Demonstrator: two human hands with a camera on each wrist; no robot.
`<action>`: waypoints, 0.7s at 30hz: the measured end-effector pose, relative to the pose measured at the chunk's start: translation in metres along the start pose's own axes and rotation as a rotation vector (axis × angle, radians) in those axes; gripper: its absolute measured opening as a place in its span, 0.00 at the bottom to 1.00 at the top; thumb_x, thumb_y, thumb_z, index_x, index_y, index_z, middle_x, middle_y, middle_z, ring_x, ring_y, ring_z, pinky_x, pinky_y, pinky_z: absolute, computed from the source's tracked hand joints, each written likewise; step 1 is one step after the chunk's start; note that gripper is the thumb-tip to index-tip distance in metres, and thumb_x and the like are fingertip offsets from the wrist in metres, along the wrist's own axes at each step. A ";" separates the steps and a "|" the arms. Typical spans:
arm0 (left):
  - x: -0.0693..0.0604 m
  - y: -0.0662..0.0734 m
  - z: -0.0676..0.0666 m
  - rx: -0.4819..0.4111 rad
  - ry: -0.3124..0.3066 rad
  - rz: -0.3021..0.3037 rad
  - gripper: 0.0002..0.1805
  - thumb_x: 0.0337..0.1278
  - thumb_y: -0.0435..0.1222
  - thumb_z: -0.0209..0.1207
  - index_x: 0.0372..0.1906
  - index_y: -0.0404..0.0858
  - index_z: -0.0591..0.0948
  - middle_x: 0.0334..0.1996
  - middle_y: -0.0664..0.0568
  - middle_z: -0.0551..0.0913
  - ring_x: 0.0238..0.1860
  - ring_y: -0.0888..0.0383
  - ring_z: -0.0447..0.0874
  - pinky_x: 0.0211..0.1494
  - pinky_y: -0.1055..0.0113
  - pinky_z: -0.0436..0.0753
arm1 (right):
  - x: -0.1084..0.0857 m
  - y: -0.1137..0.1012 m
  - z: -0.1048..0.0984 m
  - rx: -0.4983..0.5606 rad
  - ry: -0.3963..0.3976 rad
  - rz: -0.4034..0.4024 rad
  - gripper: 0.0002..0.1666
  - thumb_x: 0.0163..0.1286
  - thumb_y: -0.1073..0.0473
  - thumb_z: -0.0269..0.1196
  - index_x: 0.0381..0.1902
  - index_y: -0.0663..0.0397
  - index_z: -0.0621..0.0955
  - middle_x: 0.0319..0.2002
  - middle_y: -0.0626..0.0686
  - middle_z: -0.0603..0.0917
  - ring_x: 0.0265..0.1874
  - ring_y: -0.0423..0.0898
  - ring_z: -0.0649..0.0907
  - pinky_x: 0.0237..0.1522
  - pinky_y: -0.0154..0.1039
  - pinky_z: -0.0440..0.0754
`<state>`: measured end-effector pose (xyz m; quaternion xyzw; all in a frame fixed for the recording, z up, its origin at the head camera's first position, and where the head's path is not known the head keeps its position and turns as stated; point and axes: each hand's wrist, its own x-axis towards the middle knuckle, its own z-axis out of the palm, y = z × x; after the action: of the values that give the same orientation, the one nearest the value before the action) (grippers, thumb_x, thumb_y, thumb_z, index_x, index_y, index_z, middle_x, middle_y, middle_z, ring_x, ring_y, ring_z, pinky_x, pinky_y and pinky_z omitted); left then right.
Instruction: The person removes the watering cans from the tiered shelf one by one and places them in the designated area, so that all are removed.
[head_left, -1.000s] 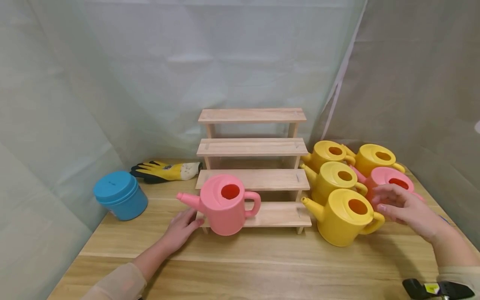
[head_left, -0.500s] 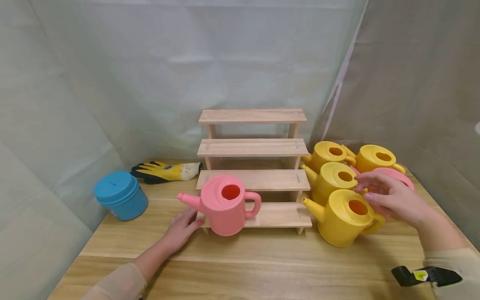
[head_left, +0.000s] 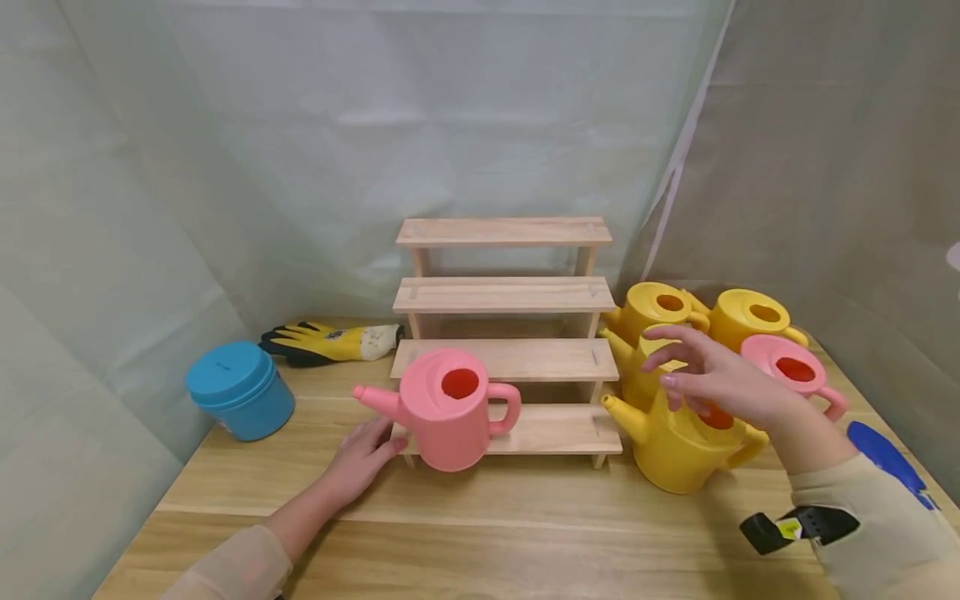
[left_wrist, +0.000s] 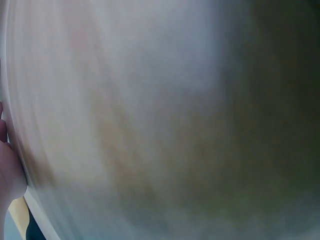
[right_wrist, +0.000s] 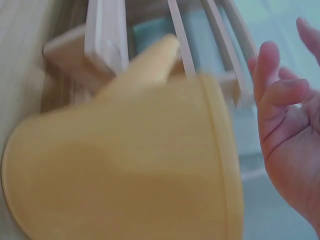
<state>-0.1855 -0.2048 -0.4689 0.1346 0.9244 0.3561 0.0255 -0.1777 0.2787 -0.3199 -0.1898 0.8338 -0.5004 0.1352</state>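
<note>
A pink watering can (head_left: 450, 417) stands on the left part of the lowest step of the wooden tiered stand (head_left: 502, 358). Beside that step's left end, my left hand (head_left: 363, 462) rests low, its thumb near the step's edge. Its fingertips are partly hidden. My right hand (head_left: 712, 379) is raised above the front yellow watering can (head_left: 671, 454), fingers loosely bent and holding nothing. In the right wrist view that can (right_wrist: 130, 165) is close up, apart from the hand (right_wrist: 290, 130). The left wrist view is mostly blurred tabletop.
Several yellow watering cans (head_left: 753, 321) and one pink watering can (head_left: 780, 362) stand right of the stand. A blue flat item (head_left: 885, 454) lies near the right edge. At left are a blue lidded tub (head_left: 243, 396) and a yellow-black work glove (head_left: 330, 342).
My right hand has moved left from beside the right-hand pink watering can to above the yellow ones, uncovering the pink can and the blue item. My left hand stays still.
</note>
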 end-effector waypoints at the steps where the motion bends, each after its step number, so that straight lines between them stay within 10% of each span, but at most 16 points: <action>1: 0.000 0.000 0.000 0.000 -0.003 -0.003 0.32 0.65 0.56 0.47 0.71 0.51 0.62 0.65 0.44 0.68 0.63 0.40 0.62 0.58 0.37 0.53 | 0.003 -0.003 0.003 -0.013 -0.005 0.012 0.32 0.68 0.60 0.58 0.66 0.51 0.59 0.52 0.63 0.74 0.26 0.55 0.78 0.20 0.39 0.76; 21: 0.000 0.001 0.000 -0.001 0.000 -0.011 0.32 0.65 0.56 0.47 0.70 0.49 0.62 0.65 0.44 0.68 0.64 0.40 0.62 0.59 0.37 0.52 | 0.058 -0.042 0.075 -0.025 -0.185 0.015 0.42 0.64 0.49 0.63 0.70 0.46 0.56 0.58 0.57 0.70 0.34 0.52 0.83 0.30 0.51 0.80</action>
<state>-0.1857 -0.2043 -0.4683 0.1294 0.9249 0.3564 0.0275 -0.1908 0.1756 -0.3198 -0.2309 0.8253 -0.4691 0.2131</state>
